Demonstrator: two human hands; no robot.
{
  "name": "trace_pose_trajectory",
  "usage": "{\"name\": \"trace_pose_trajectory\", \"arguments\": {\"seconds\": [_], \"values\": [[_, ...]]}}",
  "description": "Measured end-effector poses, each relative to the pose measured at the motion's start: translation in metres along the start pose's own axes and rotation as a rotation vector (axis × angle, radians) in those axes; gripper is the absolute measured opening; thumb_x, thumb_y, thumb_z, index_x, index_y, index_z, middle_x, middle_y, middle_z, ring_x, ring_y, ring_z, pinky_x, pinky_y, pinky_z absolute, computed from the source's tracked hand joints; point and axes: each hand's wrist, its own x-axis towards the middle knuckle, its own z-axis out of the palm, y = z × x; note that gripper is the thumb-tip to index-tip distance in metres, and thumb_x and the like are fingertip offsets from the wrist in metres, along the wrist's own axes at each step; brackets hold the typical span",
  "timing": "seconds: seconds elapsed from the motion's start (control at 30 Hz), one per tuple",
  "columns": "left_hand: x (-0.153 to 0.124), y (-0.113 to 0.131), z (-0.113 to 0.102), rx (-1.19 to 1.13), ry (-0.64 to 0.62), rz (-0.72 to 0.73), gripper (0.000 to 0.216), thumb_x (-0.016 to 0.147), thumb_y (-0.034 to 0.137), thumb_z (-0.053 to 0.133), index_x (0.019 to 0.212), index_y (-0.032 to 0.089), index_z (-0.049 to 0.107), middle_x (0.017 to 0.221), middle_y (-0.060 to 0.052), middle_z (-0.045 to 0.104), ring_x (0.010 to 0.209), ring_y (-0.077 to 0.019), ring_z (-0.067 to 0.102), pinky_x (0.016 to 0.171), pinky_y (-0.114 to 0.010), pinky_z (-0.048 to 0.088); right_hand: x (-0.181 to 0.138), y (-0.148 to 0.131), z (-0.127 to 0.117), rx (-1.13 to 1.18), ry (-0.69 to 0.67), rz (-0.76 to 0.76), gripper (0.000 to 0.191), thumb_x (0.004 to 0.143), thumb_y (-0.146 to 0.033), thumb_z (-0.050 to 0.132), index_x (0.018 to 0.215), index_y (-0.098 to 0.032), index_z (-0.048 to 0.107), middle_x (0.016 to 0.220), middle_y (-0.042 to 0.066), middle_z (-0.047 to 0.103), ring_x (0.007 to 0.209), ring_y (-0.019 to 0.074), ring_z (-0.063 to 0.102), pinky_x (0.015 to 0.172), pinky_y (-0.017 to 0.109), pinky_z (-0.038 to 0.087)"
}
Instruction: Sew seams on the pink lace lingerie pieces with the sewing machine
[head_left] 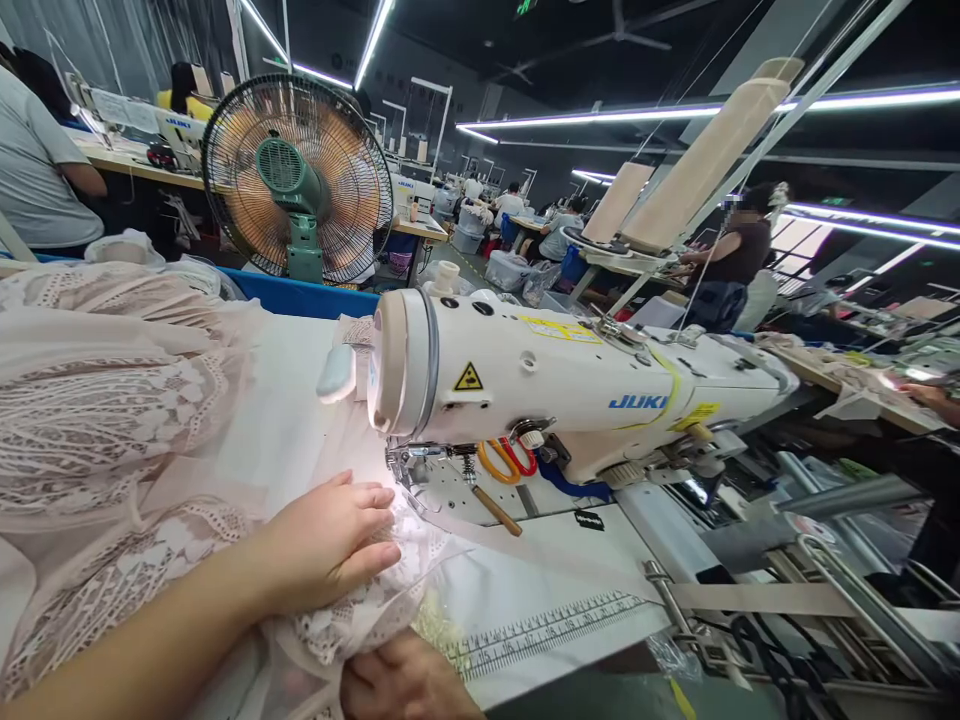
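My left hand (337, 545) lies flat on pale pink lace fabric (330, 630), its fingers stretched out toward the presser foot (405, 470) of a white sewing machine (517, 370). Under the machine's lamp the lace by the needle is brightly lit. Lower down, my right hand (412, 680) is closed on the near edge of the same lace, with its fingertips partly hidden by the cloth. More of the lace garment (112, 400) is heaped at the left.
Scissors with orange and red handles (510, 460), a wooden-handled tool (496, 510) and a black blade (589, 520) lie by the machine. A measuring scale (547, 635) runs along the table's front. Thread cones (705, 160) stand behind; a fan (296, 180) is at the back left.
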Motion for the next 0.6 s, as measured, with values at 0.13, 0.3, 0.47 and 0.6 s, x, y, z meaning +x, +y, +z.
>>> {"name": "trace_pose_trajectory", "arguments": {"seconds": [0.13, 0.3, 0.47, 0.6], "values": [[0.0, -0.003, 0.004, 0.036, 0.014, -0.012, 0.051, 0.1, 0.054, 0.03, 0.113, 0.024, 0.069, 0.137, -0.01, 0.063, 0.128, -0.0312, 0.056, 0.115, -0.054, 0.034, 0.003, -0.018, 0.004, 0.317, 0.118, 0.054, 0.115, 0.023, -0.052, 0.079, 0.134, -0.04, 0.051, 0.138, 0.009, 0.057, 0.117, 0.0377, 0.058, 0.093, 0.052, 0.047], [0.0, -0.007, 0.013, 0.09, 0.092, -0.018, 0.056, 0.098, 0.055, 0.034, 0.131, 0.019, 0.062, 0.151, -0.014, 0.05, 0.137, -0.0318, 0.048, 0.112, -0.046, 0.042, 0.009, -0.024, 0.01, 0.416, 0.23, 0.038, 0.109, 0.023, -0.05, 0.08, 0.129, -0.037, 0.056, 0.135, 0.008, 0.059, 0.124, 0.0383, 0.054, 0.09, 0.05, 0.049], [0.0, -0.007, 0.019, 0.186, 0.058, -0.087, 0.069, 0.096, 0.06, 0.04, 0.138, 0.008, 0.056, 0.149, -0.023, 0.049, 0.14, -0.0371, 0.044, 0.114, -0.05, 0.041, 0.015, -0.01, 0.009, 0.412, 0.19, -0.006, 0.096, 0.029, -0.045, 0.08, 0.123, -0.038, 0.06, 0.128, 0.005, 0.064, 0.123, 0.0364, 0.056, 0.086, 0.049, 0.052], [0.001, -0.007, 0.019, 0.255, 0.068, -0.076, 0.069, 0.096, 0.059, 0.041, 0.142, 0.008, 0.053, 0.152, -0.022, 0.046, 0.141, -0.0374, 0.043, 0.115, -0.052, 0.04, 0.026, 0.004, 0.022, 0.542, 0.299, -0.176, 0.076, 0.038, -0.049, 0.077, 0.112, -0.036, 0.067, 0.118, 0.006, 0.069, 0.116, 0.0381, 0.06, 0.08, 0.053, 0.056]]}}
